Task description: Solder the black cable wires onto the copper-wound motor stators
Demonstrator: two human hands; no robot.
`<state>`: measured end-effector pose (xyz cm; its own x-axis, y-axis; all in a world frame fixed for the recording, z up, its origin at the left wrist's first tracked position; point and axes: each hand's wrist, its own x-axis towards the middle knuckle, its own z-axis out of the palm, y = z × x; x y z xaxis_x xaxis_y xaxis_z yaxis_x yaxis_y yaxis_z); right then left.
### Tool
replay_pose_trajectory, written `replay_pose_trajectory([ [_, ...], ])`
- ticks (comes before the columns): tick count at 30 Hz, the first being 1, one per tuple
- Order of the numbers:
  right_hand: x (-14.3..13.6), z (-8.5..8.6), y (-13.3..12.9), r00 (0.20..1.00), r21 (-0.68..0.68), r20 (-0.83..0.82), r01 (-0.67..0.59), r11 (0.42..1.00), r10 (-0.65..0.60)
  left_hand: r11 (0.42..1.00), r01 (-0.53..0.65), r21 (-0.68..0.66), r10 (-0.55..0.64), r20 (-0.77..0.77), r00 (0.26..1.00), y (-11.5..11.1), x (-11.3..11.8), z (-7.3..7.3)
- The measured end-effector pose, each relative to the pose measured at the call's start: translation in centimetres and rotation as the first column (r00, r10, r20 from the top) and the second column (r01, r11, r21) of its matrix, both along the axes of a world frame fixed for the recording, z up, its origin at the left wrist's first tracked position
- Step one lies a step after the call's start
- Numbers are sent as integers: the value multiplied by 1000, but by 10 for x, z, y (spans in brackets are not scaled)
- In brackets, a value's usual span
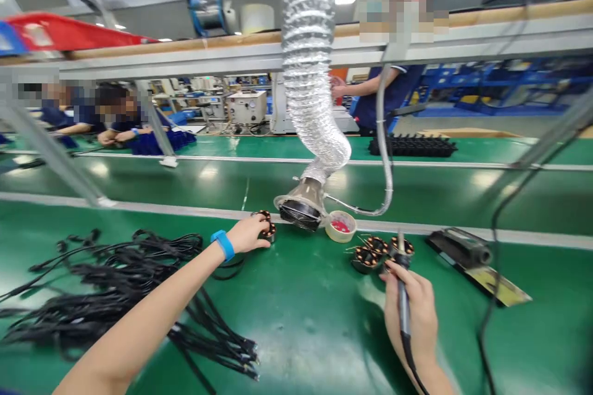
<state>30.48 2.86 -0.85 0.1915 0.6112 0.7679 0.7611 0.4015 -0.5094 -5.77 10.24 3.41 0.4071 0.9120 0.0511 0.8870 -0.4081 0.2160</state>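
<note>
My left hand (248,233), with a blue band at the wrist, is closed around a small round motor stator (266,225) with copper windings, near the back edge of the green bench. A soldering iron (404,308) lies in the grip of my right hand (414,305), its tip pointing up and away from me. Just beyond that hand sit several more copper-wound stators (365,257), some with thin wires sticking out. A pile of black cables (115,284) lies left, partly under my left forearm; their stripped-looking ends (252,355) point toward the middle.
A silver duct (310,55) hangs down to a fume hood (301,203) over the bench. Beside it sits a tape roll (341,226) with red stuff inside. The soldering iron holder (463,247) stands right, near a hanging black cord (493,247). Co-workers sit and stand beyond.
</note>
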Motion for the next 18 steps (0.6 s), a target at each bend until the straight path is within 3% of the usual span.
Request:
replay_pose_trajectory([
  [6, 1, -5, -6, 1000, -68, 8, -22, 997, 22, 999, -46, 15, 47, -74, 996, 8, 2, -11],
  [10, 2, -7, -8, 1000, -71, 13, -15, 997, 16, 984, -165, 69, 172, -115, 978, 23, -8, -8],
  [14, 1, -6, -10, 999, -51, 34, -15, 999, 17, 943, -304, 134, 326, -210, 922, 72, -24, 10],
  [18, 2, -7, -11, 995, -46, 81, 65, 997, -61, 928, -319, 193, 353, -181, 918, 133, -18, 34],
])
